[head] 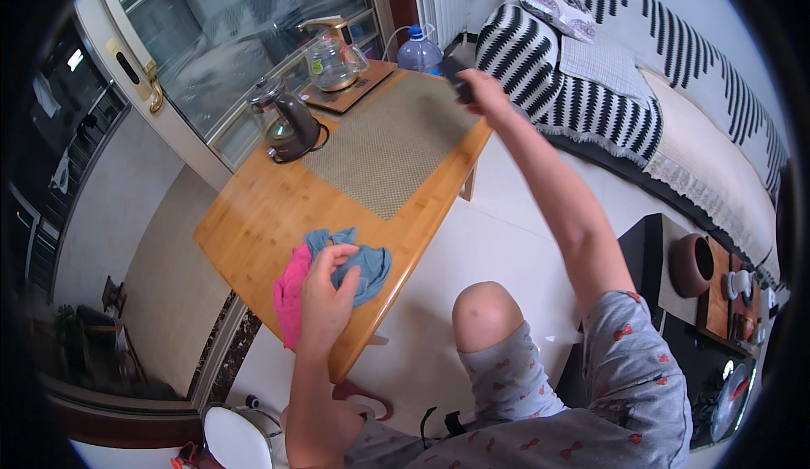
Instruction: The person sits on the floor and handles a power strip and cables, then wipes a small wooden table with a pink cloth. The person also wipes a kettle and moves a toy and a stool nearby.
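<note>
My right hand is stretched to the far right corner of the wooden table, closed around a dark flat object, whose kind I cannot tell. Above the near end of the table hovers or rests my left hand, fingers curled and thumb apart, over a blue-grey cloth and a pink cloth lying crumpled together. Whether its fingers touch the cloth is unclear. A woven mat covers the table's far part.
A dark-handled glass kettle stands left of the mat. Behind it, a glass teapot sits on a brown tea-maker base. A blue water bottle is beyond the table. A sofa and a low black table stand right.
</note>
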Action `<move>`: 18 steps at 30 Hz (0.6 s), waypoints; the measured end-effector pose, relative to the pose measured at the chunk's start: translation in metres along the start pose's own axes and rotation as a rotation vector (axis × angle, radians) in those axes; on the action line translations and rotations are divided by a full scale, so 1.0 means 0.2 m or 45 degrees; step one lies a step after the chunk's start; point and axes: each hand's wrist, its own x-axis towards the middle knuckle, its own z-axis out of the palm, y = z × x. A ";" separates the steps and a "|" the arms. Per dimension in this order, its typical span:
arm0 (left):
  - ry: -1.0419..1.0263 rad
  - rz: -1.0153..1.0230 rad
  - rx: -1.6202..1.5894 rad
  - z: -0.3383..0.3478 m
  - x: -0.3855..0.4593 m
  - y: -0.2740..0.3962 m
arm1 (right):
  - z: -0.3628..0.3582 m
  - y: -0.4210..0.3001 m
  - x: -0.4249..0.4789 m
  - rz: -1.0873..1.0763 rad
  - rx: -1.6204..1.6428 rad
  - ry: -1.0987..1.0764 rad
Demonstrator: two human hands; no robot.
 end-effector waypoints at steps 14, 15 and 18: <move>-0.071 0.303 0.939 0.22 0.06 -0.11 | -1.22 0.73 0.08 0.064 -0.581 0.779; -0.098 0.320 0.980 0.24 0.07 -0.13 | -1.29 0.89 0.06 0.089 -0.572 0.769; -0.160 0.361 0.986 0.35 0.14 -0.11 | -1.62 1.37 -0.09 0.169 -0.885 0.827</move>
